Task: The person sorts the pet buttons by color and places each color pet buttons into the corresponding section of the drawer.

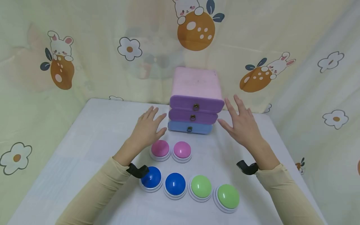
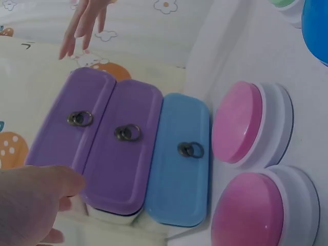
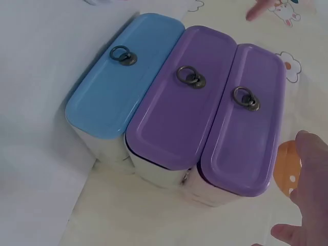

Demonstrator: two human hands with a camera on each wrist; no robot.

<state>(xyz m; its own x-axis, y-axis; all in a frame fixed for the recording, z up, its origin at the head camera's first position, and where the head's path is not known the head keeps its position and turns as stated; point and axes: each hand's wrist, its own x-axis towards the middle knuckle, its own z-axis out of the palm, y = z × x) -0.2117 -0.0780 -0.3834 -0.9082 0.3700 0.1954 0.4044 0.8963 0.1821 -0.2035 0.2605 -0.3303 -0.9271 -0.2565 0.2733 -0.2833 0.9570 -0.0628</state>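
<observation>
A small drawer cabinet [image 1: 197, 82] with a pink top stands at the back of the white table. Its upper two drawers [image 3: 177, 115] have purple fronts and its bottom drawer [image 2: 177, 189] a blue one. Each front carries a ring pull, and all three look closed. To the cabinet's left, my left hand [image 1: 147, 126] hovers with spread fingers, above and beside the pink push buttons. My right hand [image 1: 243, 126] is raised on the cabinet's right, fingers extended. Neither hand holds anything. In the wrist views, both appear apart from the ring pulls.
Two pink push buttons [image 1: 182, 150] sit before the cabinet. Nearer me stand two blue push buttons [image 1: 175, 184] and two green push buttons [image 1: 228, 196] in a slanting row. A patterned curtain [image 1: 98, 75] hangs behind the table. Black straps [image 1: 247, 167] are on both wrists.
</observation>
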